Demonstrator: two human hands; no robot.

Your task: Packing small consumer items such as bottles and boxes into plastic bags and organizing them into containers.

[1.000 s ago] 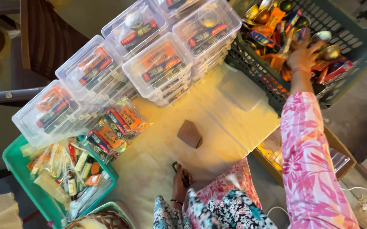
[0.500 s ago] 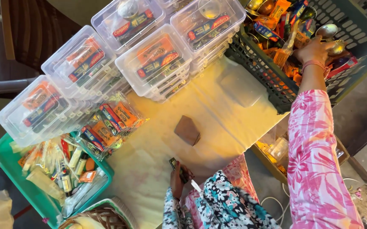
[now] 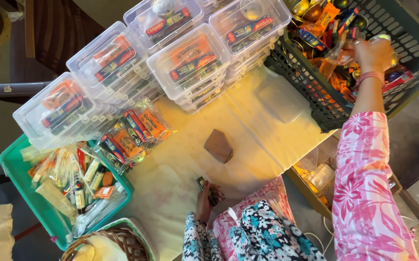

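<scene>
While reaching into the dark basket (image 3: pixel 316 104), right hand (image 3: pixel 374 54) grips a clear packet (image 3: pixel 337 53), long axis level, left hand (image 3: pixel 204 200) closed on a small card (image 3: pixel 201 183).

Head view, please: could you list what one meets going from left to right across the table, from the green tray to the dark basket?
Green tray → bundle of clear packets → left hand → small brown block → flat clear lid → dark basket → right hand.
</scene>
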